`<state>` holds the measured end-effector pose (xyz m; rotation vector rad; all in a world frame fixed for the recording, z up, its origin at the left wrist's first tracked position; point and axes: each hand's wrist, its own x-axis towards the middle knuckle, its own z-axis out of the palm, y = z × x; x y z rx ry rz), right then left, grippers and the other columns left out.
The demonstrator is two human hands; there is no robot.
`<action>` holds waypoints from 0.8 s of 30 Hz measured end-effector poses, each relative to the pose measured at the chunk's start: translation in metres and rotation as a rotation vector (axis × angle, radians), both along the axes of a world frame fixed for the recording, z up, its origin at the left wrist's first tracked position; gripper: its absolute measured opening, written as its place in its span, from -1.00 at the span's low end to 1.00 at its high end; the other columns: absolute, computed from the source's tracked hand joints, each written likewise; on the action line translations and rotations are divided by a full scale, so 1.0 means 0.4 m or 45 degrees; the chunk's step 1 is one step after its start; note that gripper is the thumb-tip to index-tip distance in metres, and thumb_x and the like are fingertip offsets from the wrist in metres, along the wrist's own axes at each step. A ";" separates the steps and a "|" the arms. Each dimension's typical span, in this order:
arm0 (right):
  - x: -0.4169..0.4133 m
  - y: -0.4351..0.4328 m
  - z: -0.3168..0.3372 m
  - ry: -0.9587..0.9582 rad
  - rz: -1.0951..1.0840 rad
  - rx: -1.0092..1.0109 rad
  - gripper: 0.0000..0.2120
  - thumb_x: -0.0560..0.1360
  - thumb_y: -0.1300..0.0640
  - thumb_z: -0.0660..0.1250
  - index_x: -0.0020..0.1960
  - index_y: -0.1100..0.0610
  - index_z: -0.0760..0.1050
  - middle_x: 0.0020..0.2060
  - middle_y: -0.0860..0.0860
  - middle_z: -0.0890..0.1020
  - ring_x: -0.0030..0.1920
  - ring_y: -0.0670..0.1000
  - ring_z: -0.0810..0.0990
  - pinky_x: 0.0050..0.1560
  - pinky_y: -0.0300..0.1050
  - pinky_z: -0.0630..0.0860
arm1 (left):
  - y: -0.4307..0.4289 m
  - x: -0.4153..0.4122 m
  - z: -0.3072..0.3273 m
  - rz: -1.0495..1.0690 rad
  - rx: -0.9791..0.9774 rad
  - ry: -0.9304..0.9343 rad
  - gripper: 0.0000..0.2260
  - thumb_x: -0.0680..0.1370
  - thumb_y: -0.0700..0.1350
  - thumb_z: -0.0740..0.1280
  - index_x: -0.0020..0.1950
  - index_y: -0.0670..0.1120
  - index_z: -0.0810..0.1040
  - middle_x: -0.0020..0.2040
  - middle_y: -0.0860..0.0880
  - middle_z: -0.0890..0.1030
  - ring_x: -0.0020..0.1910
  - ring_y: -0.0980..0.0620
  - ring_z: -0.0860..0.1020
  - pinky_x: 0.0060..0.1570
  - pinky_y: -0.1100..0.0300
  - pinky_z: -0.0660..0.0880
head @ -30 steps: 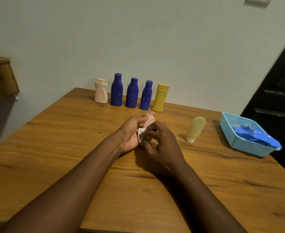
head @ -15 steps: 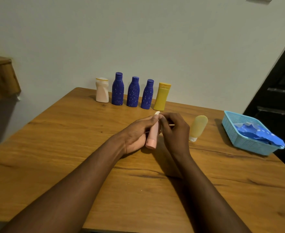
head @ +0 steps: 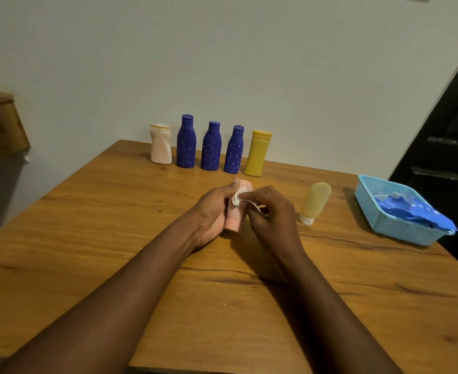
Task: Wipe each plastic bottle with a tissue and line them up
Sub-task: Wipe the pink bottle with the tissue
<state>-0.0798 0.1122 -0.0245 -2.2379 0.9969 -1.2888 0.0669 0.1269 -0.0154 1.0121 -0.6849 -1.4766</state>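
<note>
My left hand (head: pixel 212 211) grips a small pink tube bottle (head: pixel 233 222) over the middle of the table, its cap end pointing toward me. My right hand (head: pixel 270 215) pinches a white tissue (head: pixel 238 197) and presses it against the upper part of that bottle. A row of bottles stands at the far edge: a pale pink bottle (head: pixel 160 144), three blue speckled bottles (head: pixel 211 147), then a yellow bottle (head: pixel 257 153). A pale yellow tube bottle (head: pixel 315 202) stands on its white cap, to the right of my hands.
A light blue plastic basket (head: pixel 384 225) with blue wrapping inside sits at the table's right edge. The wooden table (head: pixel 114 217) ends at the wall behind the row. A dark door is on the right and a wooden shelf on the left.
My right hand has brought the tissue back onto the pink bottle's upper body. The bottle has turned a little in my left hand. The rest has stayed put.
</note>
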 end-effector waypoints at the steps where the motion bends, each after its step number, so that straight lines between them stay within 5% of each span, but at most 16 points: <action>1: 0.001 -0.006 0.001 -0.039 -0.058 -0.029 -0.73 0.51 0.33 0.39 0.14 0.07 0.66 0.04 -0.05 0.62 0.03 -0.15 0.57 0.02 -0.30 0.54 | -0.001 -0.003 -0.002 -0.011 -0.008 -0.021 -0.69 0.68 0.04 0.26 0.32 -0.12 0.56 0.26 -0.23 0.64 0.10 -0.11 0.61 0.27 -0.09 0.51; 4: 0.000 -0.030 0.005 -0.150 -0.198 -0.025 -0.75 0.53 0.32 0.37 0.14 0.09 0.65 0.03 -0.08 0.61 0.01 -0.16 0.58 0.02 -0.23 0.58 | -0.004 -0.013 -0.007 -0.024 -0.016 -0.058 -0.70 0.68 0.07 0.25 0.33 -0.04 0.56 0.23 -0.19 0.64 0.06 -0.07 0.62 0.11 -0.02 0.55; 9: -0.006 -0.018 -0.003 -0.119 -0.196 0.135 -0.83 0.56 0.17 0.41 0.14 0.03 0.64 -0.03 -0.16 0.66 -0.05 -0.25 0.58 -0.05 -0.40 0.53 | -0.007 -0.009 -0.007 0.039 0.029 -0.036 -0.67 0.69 0.11 0.21 0.32 -0.07 0.53 0.17 -0.20 0.67 -0.01 -0.10 0.65 -0.02 -0.02 0.61; 16: 0.003 0.019 0.001 0.000 0.085 0.279 -0.87 0.47 0.21 0.48 0.00 0.06 0.69 -0.09 -0.13 0.69 -0.08 -0.16 0.63 -0.05 -0.25 0.60 | -0.019 0.011 -0.006 0.179 0.081 -0.044 -0.54 0.69 0.14 0.22 0.49 -0.10 0.36 0.21 -0.24 0.62 0.17 -0.25 0.65 0.21 -0.30 0.57; 24: -0.002 -0.007 0.006 -0.258 -0.165 0.245 -0.85 0.55 0.15 0.43 0.12 0.05 0.65 0.00 -0.11 0.69 0.02 -0.17 0.63 0.09 -0.15 0.63 | -0.013 -0.013 -0.005 0.168 -0.006 -0.085 -0.67 0.70 0.08 0.22 0.44 0.01 0.44 0.20 -0.18 0.65 0.14 -0.20 0.67 0.18 -0.22 0.61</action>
